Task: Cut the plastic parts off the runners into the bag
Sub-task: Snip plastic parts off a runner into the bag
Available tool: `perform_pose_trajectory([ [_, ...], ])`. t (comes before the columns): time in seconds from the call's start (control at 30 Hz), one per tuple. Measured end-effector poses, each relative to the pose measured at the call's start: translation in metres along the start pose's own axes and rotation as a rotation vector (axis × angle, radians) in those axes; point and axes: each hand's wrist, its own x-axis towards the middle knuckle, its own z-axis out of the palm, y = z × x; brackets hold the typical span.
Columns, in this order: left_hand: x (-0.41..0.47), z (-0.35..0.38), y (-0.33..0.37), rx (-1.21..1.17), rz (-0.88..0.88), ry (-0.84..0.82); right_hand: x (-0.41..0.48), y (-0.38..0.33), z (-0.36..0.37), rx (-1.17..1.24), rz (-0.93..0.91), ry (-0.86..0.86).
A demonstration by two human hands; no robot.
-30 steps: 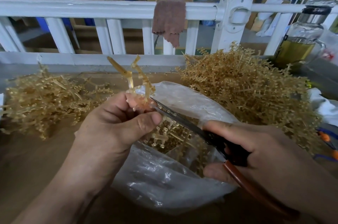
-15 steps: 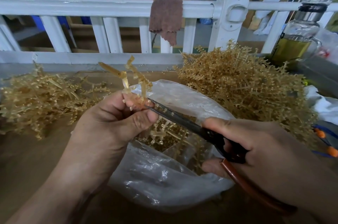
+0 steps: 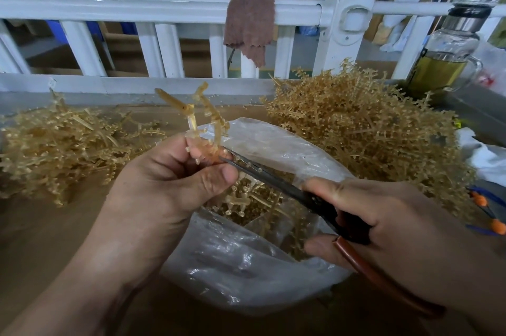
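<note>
Amber, translucent plastic forms the branched runner that the left hand pinches between thumb and curled fingers; its long stem stands roughly upright, leaning a little away from the person, directly above the open mouth of the clear, crumpled plastic bag. The right hand has its fingers curled round the dark-bladed snips with a reddish-brown handle. The blades run diagonally from lower right up to the left, crossing the stem's axis, and their tip meets the runner's lower end right at the left fingertips. They look nearly together, though I cannot tell whether they are fully closed. The left hand is the one on the runner, the cutter reaches it from the right, and the bag lies below both, so anything snipped here should drop among the small amber parts already inside. The bag sits on a brown, cardboard-like surface between 2 tangled heaps of amber runners, a lower one on the left and a taller one on the right. Behind runs a white railing with a brown cloth draped over it, a glass bottle of yellow liquid stands at the right, and beyond is a workshop with cartons and seated people
</note>
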Motion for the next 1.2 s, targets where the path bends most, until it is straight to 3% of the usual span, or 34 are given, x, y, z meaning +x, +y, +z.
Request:
perform_pose_trajectory([
  [0.97,0.0013,0.0028,0.0012,0.019,0.002,0.071,0.0007,0.0027,0.0004,-0.021,-0.017,0.044],
  [1.2,-0.0019,0.003,0.0022,-0.028,0.063,-0.012,0.0012,0.0045,0.0015,-0.014,-0.019,0.052],
])
